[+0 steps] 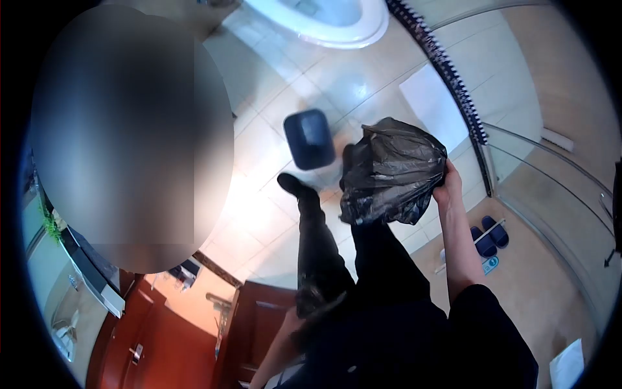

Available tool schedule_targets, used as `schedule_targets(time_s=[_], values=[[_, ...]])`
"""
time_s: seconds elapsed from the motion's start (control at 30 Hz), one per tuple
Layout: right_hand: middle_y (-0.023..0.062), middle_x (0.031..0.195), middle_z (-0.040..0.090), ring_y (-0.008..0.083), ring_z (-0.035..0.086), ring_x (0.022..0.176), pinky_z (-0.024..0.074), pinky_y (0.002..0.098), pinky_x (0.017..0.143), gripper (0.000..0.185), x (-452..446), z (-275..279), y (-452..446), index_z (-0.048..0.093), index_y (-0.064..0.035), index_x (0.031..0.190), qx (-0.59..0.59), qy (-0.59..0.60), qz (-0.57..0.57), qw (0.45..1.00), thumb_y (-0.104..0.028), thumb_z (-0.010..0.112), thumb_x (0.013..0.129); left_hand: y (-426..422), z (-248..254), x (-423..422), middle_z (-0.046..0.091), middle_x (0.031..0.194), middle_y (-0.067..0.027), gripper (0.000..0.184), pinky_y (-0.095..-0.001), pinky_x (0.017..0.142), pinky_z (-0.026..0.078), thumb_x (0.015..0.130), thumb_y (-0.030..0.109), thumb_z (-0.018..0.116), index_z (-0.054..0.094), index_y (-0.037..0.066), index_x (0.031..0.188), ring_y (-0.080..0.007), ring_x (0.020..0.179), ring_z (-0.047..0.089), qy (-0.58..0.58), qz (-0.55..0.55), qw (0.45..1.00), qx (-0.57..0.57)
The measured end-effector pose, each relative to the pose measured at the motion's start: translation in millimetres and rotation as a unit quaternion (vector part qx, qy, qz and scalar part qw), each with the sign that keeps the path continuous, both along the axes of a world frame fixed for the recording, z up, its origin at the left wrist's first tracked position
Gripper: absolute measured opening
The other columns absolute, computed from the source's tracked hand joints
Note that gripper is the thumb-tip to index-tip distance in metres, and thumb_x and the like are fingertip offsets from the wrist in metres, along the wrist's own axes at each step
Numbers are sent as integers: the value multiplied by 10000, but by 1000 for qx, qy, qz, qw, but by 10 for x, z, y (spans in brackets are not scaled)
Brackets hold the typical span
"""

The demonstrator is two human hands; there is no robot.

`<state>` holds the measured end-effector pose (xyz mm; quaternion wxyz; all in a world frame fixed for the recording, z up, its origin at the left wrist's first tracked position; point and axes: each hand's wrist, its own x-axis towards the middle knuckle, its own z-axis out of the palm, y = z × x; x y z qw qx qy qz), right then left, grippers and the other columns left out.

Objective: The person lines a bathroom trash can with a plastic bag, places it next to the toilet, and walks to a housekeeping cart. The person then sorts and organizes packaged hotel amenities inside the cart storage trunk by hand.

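A crumpled black plastic bag [402, 165] bulges in front of my right leg. My right hand [447, 185] is closed on its right edge, the fingers partly behind the plastic. Low down beside my left thigh is my left hand [293, 322], blurred and partly hidden. A dark, shiny, crinkled thing [317, 295] is at that hand, too unclear to name. On the tiles beyond my left foot stands a small dark waste bin [289, 142], apart from both hands and left of the bag.
A white toilet [363, 35] is at the top. To the right, a white mat [434, 107] lies before a curved glass shower screen [538, 214]. Dark slippers [489, 238] sit on the floor. Reddish wooden doors [155, 337] are at lower left. A large blurred patch covers the upper left.
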<state>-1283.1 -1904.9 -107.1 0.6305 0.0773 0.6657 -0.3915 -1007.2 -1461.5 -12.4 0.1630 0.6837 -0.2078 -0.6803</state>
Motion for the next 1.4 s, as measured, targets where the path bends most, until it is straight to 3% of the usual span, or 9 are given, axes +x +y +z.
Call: schedule_targets(time_s=[0.07,0.23,0.27,0.5,0.67,1.03,1.17,1.27,1.4], values=[[131,1076,570,270,519,991,363,405,932,354,-98,305,-78,522,-6,1070,-22,8,6,1000,-261,319,930,-632,561,111,555,1126,-130,445,-317,895,394,797,263,575,503,16,1160,-227,1031,526,39,15,980,196],[135,1039,578,235,530,957,371,372,933,319,-252,744,-29,545,-4,1056,-96,-1,26,995,-234,394,894,-1329,538,364,564,1110,-127,438,-316,884,402,794,265,583,514,19,1149,-223,1012,535,-41,-28,998,27],[112,1007,574,200,503,943,377,340,910,330,149,1867,-89,541,-3,1072,-30,134,118,983,-241,428,874,-1611,458,372,565,1107,-127,436,-316,882,403,793,265,585,516,19,1147,-222,1009,537,-49,-42,998,-14],[89,793,591,177,536,726,431,334,686,238,23,1782,15,576,-43,858,-213,-69,-37,974,-238,440,866,-3639,418,-480,578,1084,-123,426,-315,866,414,789,268,596,531,23,1131,-218,982,550,-32,-154,961,-226],[128,952,590,235,543,871,412,382,819,294,-236,1939,79,563,0,985,-275,-72,-81,955,-217,395,878,-4076,687,-1030,587,1068,-120,418,-315,855,422,787,270,604,541,25,1120,-214,964,560,-12,-227,934,-276],[95,885,601,211,567,787,464,363,762,284,-429,2227,-55,566,-49,984,-281,-78,-102,951,-276,426,886,-3940,435,-656,606,1032,-115,402,-313,831,438,780,275,622,565,31,1095,-206,922,580,-26,-242,935,-257],[17,807,589,128,550,636,455,271,499,312,-174,2429,-24,563,-79,976,-326,-53,101,938,-365,503,867,-3014,82,176,614,1019,-112,397,-313,822,445,778,277,629,573,33,1086,-204,907,588,-79,-197,964,-158],[5,825,578,96,559,708,471,243,606,180,181,2725,-134,530,-66,1005,-383,6,329,863,-166,530,855,-2096,53,478,619,1009,-111,392,-312,816,449,777,278,634,580,34,1079,-202,896,594,-104,-173,978,-59],[47,937,594,121,580,794,477,244,700,248,592,3210,-201,518,-26,1081,-403,-154,354,830,-106,519,847,-1735,630,624,626,996,-109,387,-312,807,455,774,280,640,588,36,1070,-199,881,601,-163,-172,970,-47]])
